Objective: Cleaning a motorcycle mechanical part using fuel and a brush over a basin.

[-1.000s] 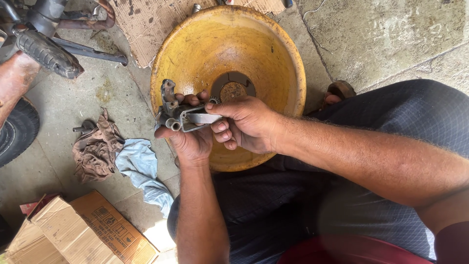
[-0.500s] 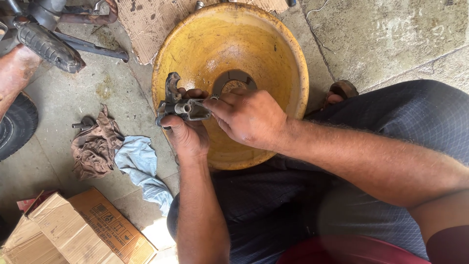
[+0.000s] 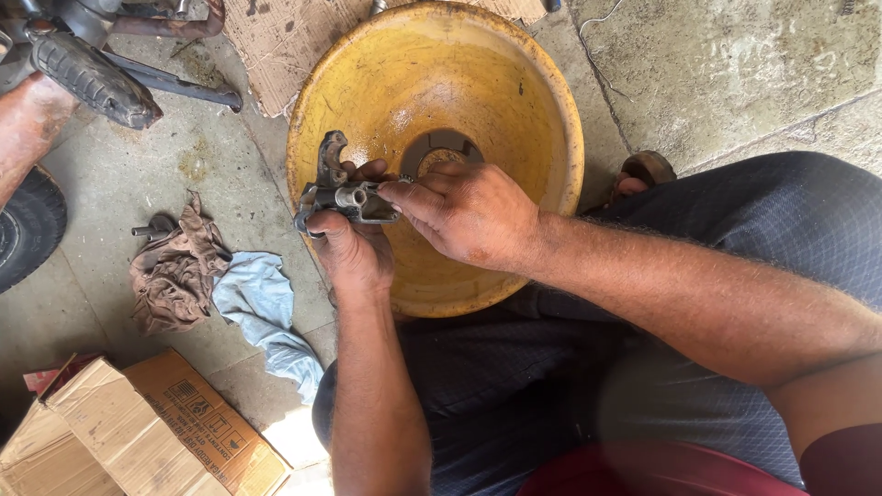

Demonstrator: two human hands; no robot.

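A stained concrete floor (image 3: 119, 174) fills the scene, seen from above by a person sitting on it with dark trousers drawn up on the right. The left hand (image 3: 349, 250) comes up from the bottom of the view, forearm straight, fingers curled tight around a small greasy metal part (image 3: 344, 193) held over the left rim of a wide yellow bowl (image 3: 514, 83). The right hand (image 3: 469, 213) reaches in from the right, wrist bent, with its fingertips pinched on the right end of the same part. Both hands are closed on the part, which sits above the bowl and does not touch it.

The bowl rests on the floor between the knees; it holds only a dark round disc (image 3: 439, 147) at its centre, partly hidden behind the right hand.

To the left of the bowl lie a brown rag (image 3: 170, 276) and a pale blue cloth (image 3: 262, 308), touching each other. A cardboard box (image 3: 138, 432) sits in the lower left corner, and flat cardboard (image 3: 276, 46) lies by the bowl's upper left edge. A motorcycle footrest (image 3: 92, 78) and a tyre (image 3: 28, 230) crowd the far left. Bare floor stays open between the rags and the footrest.
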